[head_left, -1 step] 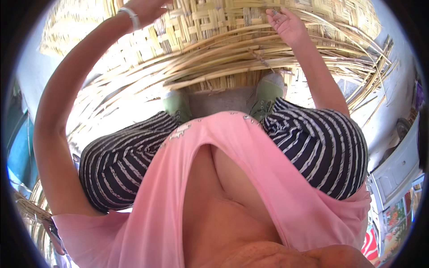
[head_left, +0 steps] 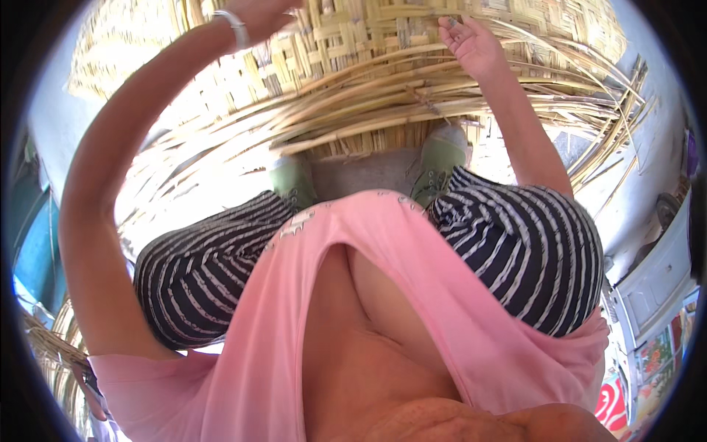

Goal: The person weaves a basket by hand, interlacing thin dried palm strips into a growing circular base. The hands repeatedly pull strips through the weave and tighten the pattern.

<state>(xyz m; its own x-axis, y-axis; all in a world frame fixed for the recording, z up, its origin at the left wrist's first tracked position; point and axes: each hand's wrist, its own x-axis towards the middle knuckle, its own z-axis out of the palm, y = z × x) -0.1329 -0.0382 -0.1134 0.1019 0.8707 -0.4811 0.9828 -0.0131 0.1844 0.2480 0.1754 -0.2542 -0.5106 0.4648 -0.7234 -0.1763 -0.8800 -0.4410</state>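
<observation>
Evidently the woven piece of pale, flat strips is the centre of things, spread across the top of the view in front of the seated or squatting person. The left hand, with a white band at its wrist, reaches over it with some fingers extended; the upper edge cuts it off, so whether it grips anything cannot be told. The right hand is over the weave's right part, palm partly showing and fingers curled; whether a strip is pinched there is unclear. Spread this wide, the hands probably can manage both sides of the weave. Loose strips fan along its near side, perhaps left long as unwoven ends. Nearer are two green shoes, set apart under striped trousers, likely so the knees leave the arms room. Farther out stand a pale cabinet at right and something blue at left.
</observation>
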